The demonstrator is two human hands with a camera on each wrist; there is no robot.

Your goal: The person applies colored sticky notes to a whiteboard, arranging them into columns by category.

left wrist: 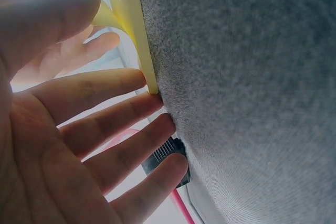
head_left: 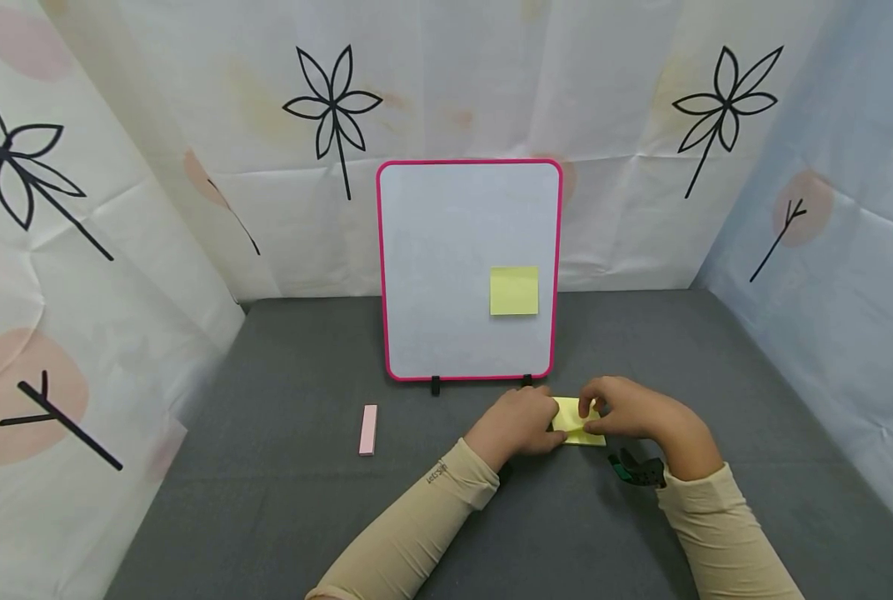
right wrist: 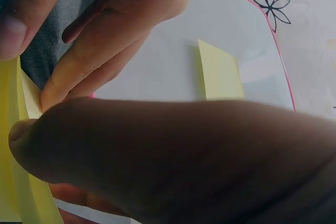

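Note:
A yellow sticky note pad (head_left: pixel 571 414) lies on the table before the whiteboard. My left hand (head_left: pixel 517 421) holds it at its left edge, thumb on the near side and fingers against the far side. From the right, my right hand (head_left: pixel 634 408) has its thumb and fingertips at the top sticky note. That sheet (left wrist: pixel 125 17) bows up from the pad in the left wrist view. The right thumb (right wrist: pixel 79 145) lies against the yellow sheets in the right wrist view, and the right fingers are largely hidden there.
A pink-framed whiteboard (head_left: pixel 446 242) stands on black feet (head_left: pixel 435 386) with one yellow sticky note (head_left: pixel 514 291) on it. A pale pink block (head_left: pixel 367 430) lies on the grey table (head_left: pixel 289 500) to the left. Printed cloth (head_left: pixel 476 75) surrounds the table.

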